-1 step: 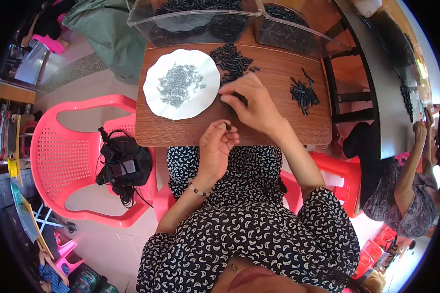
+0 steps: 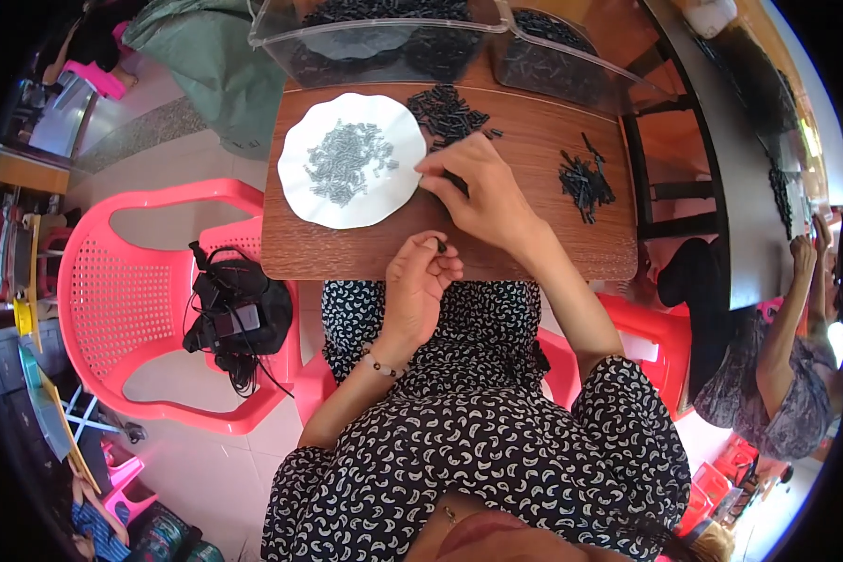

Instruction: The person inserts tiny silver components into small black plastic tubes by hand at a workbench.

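My left hand (image 2: 415,286), near the table's front edge, pinches a small black tube-like piece (image 2: 441,245) between thumb and forefinger. My right hand (image 2: 482,187) is at the right rim of a white scalloped plate (image 2: 295,192), its thumb and forefinger bent toward each other. What they hold, if anything, is too small to make out; something dark shows under the curled fingers. On the plate lies a heap of small clear tubes (image 2: 342,164). Beyond my right hand is a loose pile of short black pieces (image 2: 445,112).
A smaller pile of longer black pieces (image 2: 585,183) lies at the right of the wooden table (image 2: 534,131). Two clear bins (image 2: 384,47) of black pieces stand at the back. A pink chair (image 2: 122,300) with a black bag (image 2: 239,314) is on the left. Another person sits at the right.
My right fingertips have shifted slightly left, onto the plate's rim. The whole view has moved a little; my left hand keeps its pinch.
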`<state>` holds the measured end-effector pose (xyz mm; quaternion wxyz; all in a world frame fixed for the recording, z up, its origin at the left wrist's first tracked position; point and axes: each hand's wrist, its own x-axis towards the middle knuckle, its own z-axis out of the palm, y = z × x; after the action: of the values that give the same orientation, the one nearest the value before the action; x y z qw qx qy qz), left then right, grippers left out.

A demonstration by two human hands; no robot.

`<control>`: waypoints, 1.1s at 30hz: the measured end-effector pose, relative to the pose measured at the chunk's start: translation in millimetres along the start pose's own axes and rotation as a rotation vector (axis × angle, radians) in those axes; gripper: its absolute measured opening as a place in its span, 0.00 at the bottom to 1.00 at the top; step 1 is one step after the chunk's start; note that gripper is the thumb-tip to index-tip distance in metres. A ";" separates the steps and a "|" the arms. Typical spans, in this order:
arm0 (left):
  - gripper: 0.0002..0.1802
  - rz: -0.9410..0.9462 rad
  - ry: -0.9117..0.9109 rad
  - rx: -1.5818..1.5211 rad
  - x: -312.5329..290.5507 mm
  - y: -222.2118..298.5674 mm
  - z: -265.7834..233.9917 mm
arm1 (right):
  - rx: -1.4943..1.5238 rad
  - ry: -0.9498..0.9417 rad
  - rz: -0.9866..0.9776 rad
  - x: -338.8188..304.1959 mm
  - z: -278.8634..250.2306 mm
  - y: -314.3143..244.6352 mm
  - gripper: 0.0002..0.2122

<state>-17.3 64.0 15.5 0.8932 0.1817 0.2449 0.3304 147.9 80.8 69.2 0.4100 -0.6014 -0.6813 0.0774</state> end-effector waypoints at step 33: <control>0.14 0.008 -0.023 0.119 1.7 -5.0 -4.7 | -0.401 -0.204 -0.087 48.2 73.1 5.6 0.08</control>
<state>-16.3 62.4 8.7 0.8824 0.2392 0.2529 0.3166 107.3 153.2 40.6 0.2140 -0.6301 -0.7462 -0.0170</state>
